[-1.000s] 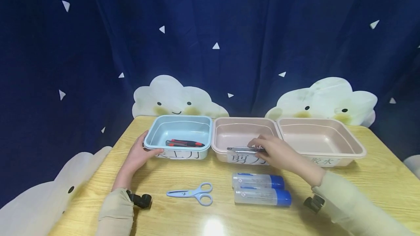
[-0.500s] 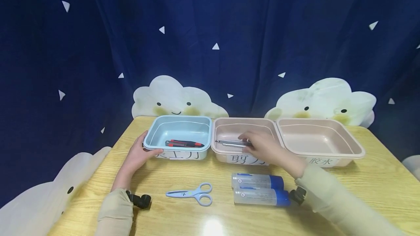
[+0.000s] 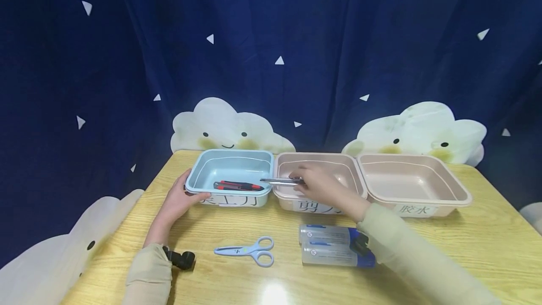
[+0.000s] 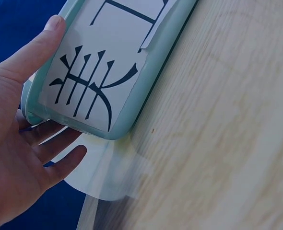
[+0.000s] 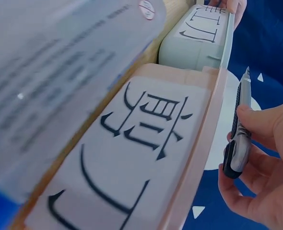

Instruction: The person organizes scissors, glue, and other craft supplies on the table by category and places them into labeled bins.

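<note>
My left hand [image 3: 177,201] holds the left end of a light blue bin [image 3: 203,166]. Its thumb lies on the front rim, and the fingers reach around the side of the bin [image 4: 124,112]. My right hand [image 3: 318,185] pinches a grey and black utility knife [image 3: 280,181] above the middle pink bin [image 3: 315,155]. The knife points left, its tip at the blue bin's right rim. In the right wrist view, thumb and fingers grip the utility knife [image 5: 242,129] by its handle. Red and black utility knives [image 3: 239,186] lie inside the blue bin.
A second pink bin [image 3: 459,196] stands at the right end of the row. In front, blue scissors [image 3: 250,250] and two blue-capped clear bottles [image 3: 328,253] lie on the wooden table [image 3: 203,286]. My right forearm crosses above the bottle caps.
My right hand has moved left with the grey utility knife, from the middle bin's front edge towards the blue bin. The left hand has stayed on the blue bin.
</note>
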`<act>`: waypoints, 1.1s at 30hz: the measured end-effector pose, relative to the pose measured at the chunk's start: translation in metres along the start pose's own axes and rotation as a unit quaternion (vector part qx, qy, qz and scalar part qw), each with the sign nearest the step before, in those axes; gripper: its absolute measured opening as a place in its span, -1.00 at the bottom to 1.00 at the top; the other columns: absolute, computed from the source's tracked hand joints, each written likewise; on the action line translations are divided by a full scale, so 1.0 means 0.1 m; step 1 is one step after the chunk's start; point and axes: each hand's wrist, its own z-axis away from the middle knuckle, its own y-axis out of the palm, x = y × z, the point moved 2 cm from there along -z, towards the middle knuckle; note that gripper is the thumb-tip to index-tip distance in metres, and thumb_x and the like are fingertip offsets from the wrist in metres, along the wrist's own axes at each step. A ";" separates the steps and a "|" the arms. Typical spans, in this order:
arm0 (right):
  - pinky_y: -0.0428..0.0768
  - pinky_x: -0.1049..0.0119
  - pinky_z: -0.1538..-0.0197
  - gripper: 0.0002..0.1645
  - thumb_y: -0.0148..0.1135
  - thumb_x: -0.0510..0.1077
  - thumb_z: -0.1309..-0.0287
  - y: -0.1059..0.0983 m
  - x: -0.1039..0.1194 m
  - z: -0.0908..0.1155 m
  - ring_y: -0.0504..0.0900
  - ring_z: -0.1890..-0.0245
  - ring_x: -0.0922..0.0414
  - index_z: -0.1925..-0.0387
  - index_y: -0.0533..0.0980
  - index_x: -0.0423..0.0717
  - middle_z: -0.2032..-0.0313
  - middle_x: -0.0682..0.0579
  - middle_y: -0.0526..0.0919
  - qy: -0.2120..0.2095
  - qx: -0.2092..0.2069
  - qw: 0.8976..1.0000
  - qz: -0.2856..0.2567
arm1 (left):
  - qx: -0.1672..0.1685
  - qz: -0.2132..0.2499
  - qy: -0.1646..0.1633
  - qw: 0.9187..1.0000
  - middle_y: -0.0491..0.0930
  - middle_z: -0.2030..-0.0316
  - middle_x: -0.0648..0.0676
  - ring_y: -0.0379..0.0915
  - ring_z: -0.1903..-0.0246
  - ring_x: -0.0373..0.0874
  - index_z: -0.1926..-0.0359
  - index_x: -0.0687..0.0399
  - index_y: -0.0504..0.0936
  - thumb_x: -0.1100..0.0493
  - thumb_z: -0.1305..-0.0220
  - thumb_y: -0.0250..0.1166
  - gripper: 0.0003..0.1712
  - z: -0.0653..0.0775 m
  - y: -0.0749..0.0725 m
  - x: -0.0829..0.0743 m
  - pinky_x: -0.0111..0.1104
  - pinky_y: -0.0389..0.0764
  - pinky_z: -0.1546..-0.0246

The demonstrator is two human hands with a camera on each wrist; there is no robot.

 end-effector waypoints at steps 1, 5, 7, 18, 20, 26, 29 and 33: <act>0.54 0.27 0.21 -0.77 0.29 -0.23 0.04 0.01 0.01 -0.03 0.55 0.33 0.14 0.24 0.61 -0.13 0.27 -0.02 0.64 -0.001 0.000 1.000 0.000 | 0.000 0.001 0.000 1.000 0.09 -0.30 0.28 0.08 -0.24 0.18 -0.39 0.09 -0.03 -0.08 0.10 0.44 0.14 0.00 0.00 0.00 0.05 0.15 -0.21; 0.50 0.31 0.28 -0.79 0.29 -0.25 0.04 0.04 0.07 -0.14 0.46 0.40 0.18 0.27 0.61 -0.11 0.32 0.01 0.60 -0.014 -0.003 1.000 -0.014 | 0.001 0.004 -0.002 1.000 0.08 -0.30 0.28 0.08 -0.24 0.17 -0.39 0.10 -0.03 -0.07 0.10 0.44 0.14 0.01 0.01 -0.01 0.05 0.14 -0.21; 0.49 0.33 0.27 -0.81 0.29 -0.25 0.04 0.06 0.10 -0.19 0.45 0.40 0.19 0.29 0.61 -0.11 0.33 0.03 0.59 -0.023 -0.010 1.000 -0.019 | 0.001 0.004 -0.003 1.000 0.08 -0.30 0.28 0.08 -0.24 0.18 -0.39 0.10 -0.03 -0.06 0.10 0.44 0.14 0.02 0.01 -0.01 0.05 0.15 -0.21; 0.52 0.31 0.16 -0.80 0.26 -0.25 0.00 0.14 0.24 -0.45 0.53 0.30 0.15 0.26 0.62 -0.17 0.32 0.00 0.61 -0.031 -0.011 0.999 -0.028 | 0.000 0.007 0.000 1.000 0.08 -0.30 0.28 0.10 -0.22 0.18 -0.39 0.10 -0.03 -0.06 0.11 0.45 0.15 0.00 0.00 0.01 0.05 0.18 -0.20; 0.52 0.29 0.12 -0.78 0.26 -0.22 -0.02 0.15 0.26 -0.48 0.55 0.25 0.12 0.23 0.61 -0.18 0.29 -0.01 0.60 -0.032 -0.006 0.999 -0.029 | 0.000 0.007 0.001 1.000 0.08 -0.30 0.28 0.11 -0.22 0.18 -0.39 0.11 -0.03 -0.05 0.11 0.45 0.15 0.00 0.00 0.01 0.04 0.18 -0.20; 0.51 0.29 0.07 -0.73 0.27 -0.16 -0.04 0.22 0.32 -0.60 0.55 0.21 0.11 0.18 0.60 -0.17 0.27 0.00 0.60 -0.024 0.010 0.999 -0.029 | 0.001 0.005 -0.003 1.000 0.07 -0.30 0.28 0.08 -0.24 0.18 -0.39 0.11 -0.04 -0.07 0.11 0.44 0.16 0.00 0.00 0.01 0.05 0.16 -0.21; 0.50 0.29 0.06 -0.73 0.26 -0.14 -0.06 0.26 0.35 -0.65 0.54 0.19 0.11 0.17 0.60 -0.15 0.25 0.01 0.60 -0.011 0.024 0.999 -0.034 | 0.001 0.001 -0.007 1.000 0.06 -0.30 0.29 0.07 -0.24 0.18 -0.39 0.11 -0.05 -0.08 0.11 0.44 0.16 0.00 0.00 0.01 0.05 0.14 -0.21; 0.51 0.26 0.09 -0.73 0.25 -0.13 -0.08 0.30 0.40 -0.73 0.54 0.20 0.11 0.17 0.60 -0.15 0.26 0.01 0.59 0.001 0.031 0.999 -0.044 | 0.002 0.001 -0.010 1.000 0.07 -0.30 0.29 0.06 -0.25 0.19 -0.39 0.12 -0.04 -0.08 0.11 0.44 0.15 0.01 0.00 0.00 0.05 0.13 -0.22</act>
